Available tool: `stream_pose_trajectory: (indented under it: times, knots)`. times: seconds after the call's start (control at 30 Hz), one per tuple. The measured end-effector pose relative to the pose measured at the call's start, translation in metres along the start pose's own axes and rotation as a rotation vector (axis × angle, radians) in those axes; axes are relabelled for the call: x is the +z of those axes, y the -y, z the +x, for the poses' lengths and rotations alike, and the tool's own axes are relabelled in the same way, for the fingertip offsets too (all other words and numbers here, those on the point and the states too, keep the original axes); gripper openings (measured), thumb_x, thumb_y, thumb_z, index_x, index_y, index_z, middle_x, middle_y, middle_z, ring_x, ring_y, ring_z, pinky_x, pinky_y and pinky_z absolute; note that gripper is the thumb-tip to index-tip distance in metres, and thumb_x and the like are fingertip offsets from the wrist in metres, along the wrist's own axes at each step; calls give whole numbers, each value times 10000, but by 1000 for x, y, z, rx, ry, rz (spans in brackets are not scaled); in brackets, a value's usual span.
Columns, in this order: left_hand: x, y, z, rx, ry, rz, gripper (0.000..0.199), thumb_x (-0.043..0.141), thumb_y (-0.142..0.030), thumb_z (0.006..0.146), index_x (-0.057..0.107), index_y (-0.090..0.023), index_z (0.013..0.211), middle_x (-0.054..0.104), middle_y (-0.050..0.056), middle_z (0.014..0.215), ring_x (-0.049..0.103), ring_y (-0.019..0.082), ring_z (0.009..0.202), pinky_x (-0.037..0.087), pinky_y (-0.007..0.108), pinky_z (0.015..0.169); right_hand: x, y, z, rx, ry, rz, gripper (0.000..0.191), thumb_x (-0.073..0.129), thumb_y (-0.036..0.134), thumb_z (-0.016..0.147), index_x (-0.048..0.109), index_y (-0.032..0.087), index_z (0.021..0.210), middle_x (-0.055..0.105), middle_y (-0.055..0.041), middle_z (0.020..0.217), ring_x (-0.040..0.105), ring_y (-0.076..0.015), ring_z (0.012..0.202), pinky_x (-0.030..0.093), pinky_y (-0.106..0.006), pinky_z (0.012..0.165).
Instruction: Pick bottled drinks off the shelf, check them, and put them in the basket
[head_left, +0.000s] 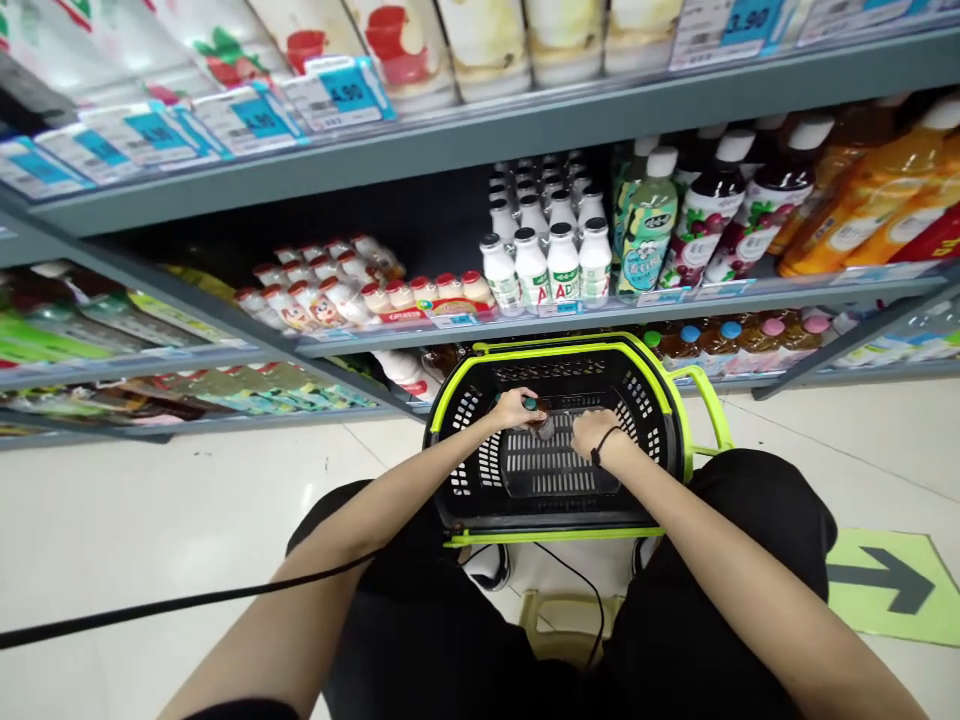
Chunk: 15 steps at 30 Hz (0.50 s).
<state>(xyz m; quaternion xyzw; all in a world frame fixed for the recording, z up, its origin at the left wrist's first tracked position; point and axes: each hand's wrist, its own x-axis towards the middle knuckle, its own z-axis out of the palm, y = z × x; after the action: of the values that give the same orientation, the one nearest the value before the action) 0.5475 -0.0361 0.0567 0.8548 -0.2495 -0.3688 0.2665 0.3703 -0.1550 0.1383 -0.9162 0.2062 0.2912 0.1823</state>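
A black shopping basket with lime-green edges rests in front of my knees, against the shelf. Inside its opening, my left hand is closed round a small dark bottle with a green cap, which lies tilted over the slatted bottom. To the right, my right hand is also inside the basket, its fingers closed and pointing down; what they hold, if anything, is hidden. A dark band circles the right wrist.
Shelves of bottled drinks stand ahead, with small white bottles just beyond the basket. A green basket handle sticks out right. A black cable crosses the left arm. A yellowish stool is below.
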Motion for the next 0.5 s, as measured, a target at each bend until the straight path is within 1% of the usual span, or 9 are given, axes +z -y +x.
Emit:
stream_pose_trajectory:
  times: [0.1, 0.2, 0.3, 0.4, 0.5]
  knots:
    - [10, 1, 17, -24, 23, 115, 608, 871, -373, 852, 619, -155, 1361, 728, 109, 1179, 709, 120, 685, 626, 259, 614, -3, 5, 5, 9, 60, 18, 393, 737, 365, 967, 740, 96, 1253, 755, -200, 1242, 732, -331, 1161, 593, -570, 1005]
    - [16, 3, 33, -54, 26, 218, 514, 751, -396, 968, 590, -150, 1389, 721, 108, 1180, 714, 136, 754, 634, 287, 670, -12, 8, 11, 36, 109, 19, 337, 758, 184, 903, 761, 68, 1220, 770, -223, 1198, 749, -377, 1114, 629, -612, 919]
    - [19, 9, 47, -71, 3, 313, 476, 698, -409, 1006, 587, -144, 1385, 717, 103, 1173, 720, 153, 820, 639, 318, 743, -20, 9, 17, 51, 116, 19, 361, 709, 41, 844, 770, 41, 1200, 762, -257, 1216, 743, -424, 1115, 641, -646, 845]
    - [21, 16, 55, -56, -6, 407, 454, 693, -402, 1009, 600, -144, 1371, 717, 96, 1159, 723, 177, 893, 638, 364, 825, -22, 8, 21, 44, 102, 25, 389, 693, 10, 816, 767, 20, 1198, 741, -287, 1254, 732, -452, 1125, 640, -659, 813]
    - [22, 18, 57, -4, -7, 499, 457, 700, -384, 1001, 600, -145, 1378, 698, 110, 1217, 714, 221, 1028, 623, 432, 927, -19, 11, 22, 25, 104, 32, 453, 745, -7, 767, 756, 28, 1218, 740, -270, 1272, 726, -450, 1133, 634, -669, 840]
